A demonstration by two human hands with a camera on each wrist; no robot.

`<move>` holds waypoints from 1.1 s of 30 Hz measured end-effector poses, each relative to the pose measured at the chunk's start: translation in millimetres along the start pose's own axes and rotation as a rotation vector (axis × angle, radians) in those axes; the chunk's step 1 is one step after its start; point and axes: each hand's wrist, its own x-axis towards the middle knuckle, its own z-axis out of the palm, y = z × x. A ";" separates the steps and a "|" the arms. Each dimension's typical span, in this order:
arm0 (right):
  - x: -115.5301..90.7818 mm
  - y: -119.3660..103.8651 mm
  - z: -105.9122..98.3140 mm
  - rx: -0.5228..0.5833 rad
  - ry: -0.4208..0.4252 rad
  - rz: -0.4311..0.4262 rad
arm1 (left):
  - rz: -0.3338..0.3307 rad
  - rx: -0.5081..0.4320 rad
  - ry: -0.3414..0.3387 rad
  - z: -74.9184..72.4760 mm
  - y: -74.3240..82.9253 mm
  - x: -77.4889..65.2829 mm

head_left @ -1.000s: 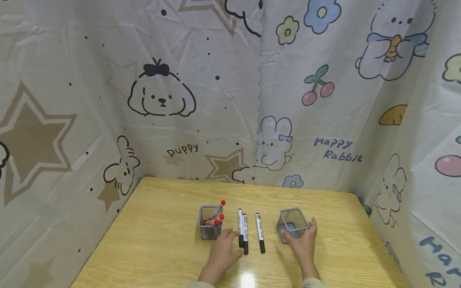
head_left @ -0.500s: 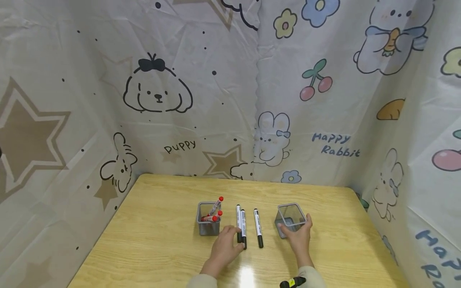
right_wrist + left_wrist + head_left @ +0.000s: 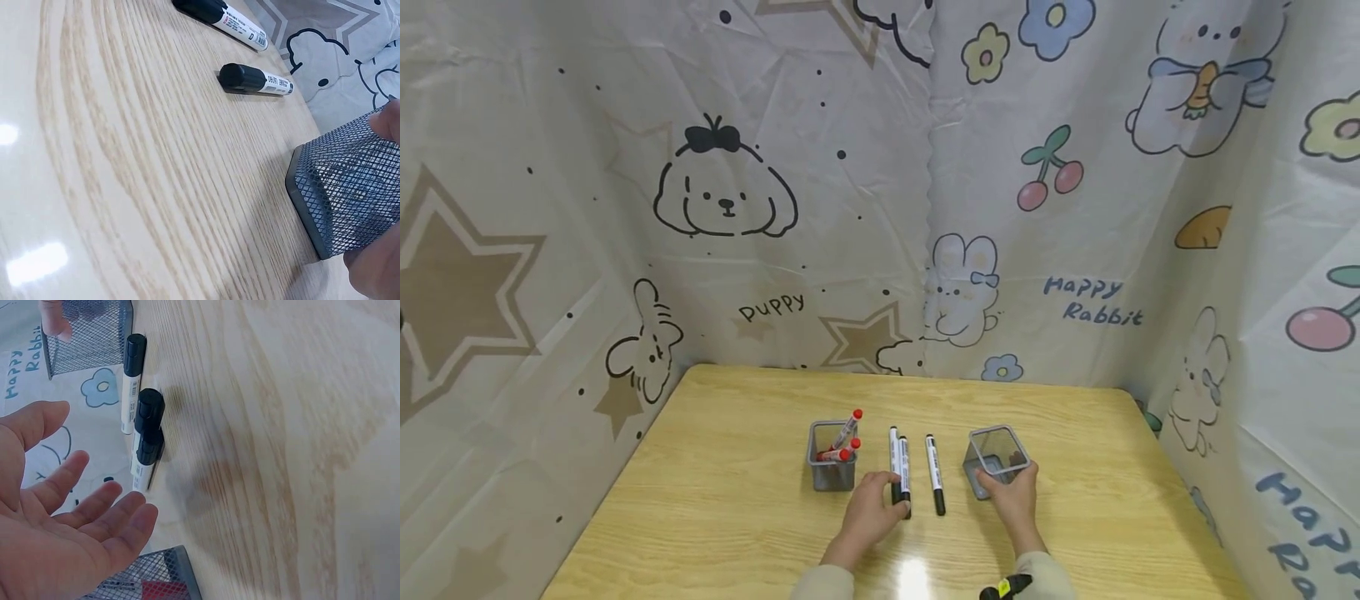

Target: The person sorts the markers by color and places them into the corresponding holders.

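Fingers apart and slightly bent, my left hand (image 3: pixel 868 510) hovers by two black-capped white markers that lie side by side, one marker (image 3: pixel 894 450) against the other marker (image 3: pixel 905 463). In the left wrist view a gap shows between the hand (image 3: pixel 69 534) and those markers. My right hand (image 3: pixel 1017 505) grips a grey mesh pen holder (image 3: pixel 976 473), thumb on its near side and fingers round its right side. No pens show in that holder. A third black-capped marker (image 3: pixel 934 468) lies just left of it.
Left of the left hand stands another mesh pen holder (image 3: pixel 833 477) with several red-capped markers (image 3: pixel 848 428) leaning in it. Everything is on a wood-grain table (image 3: pixel 730 517). Patterned curtains (image 3: pixel 880 208) rise behind the table and at both sides.
My left hand has come slightly right, closer to the paired markers. The right hand has shifted the pen holder a little left and turned it slightly. The head view has shifted a bit.
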 end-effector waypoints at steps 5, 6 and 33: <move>2.1 -2.3 2.6 0.007 -0.027 0.021 | -0.035 -0.013 0.013 0.3 0.0 5.1; 2.4 -2.8 2.6 0.003 -0.028 0.022 | -0.039 -0.015 0.016 0.5 0.0 6.4; 2.6 4.9 2.4 -0.066 -0.053 0.007 | -0.147 0.082 0.029 13.7 -14.1 33.6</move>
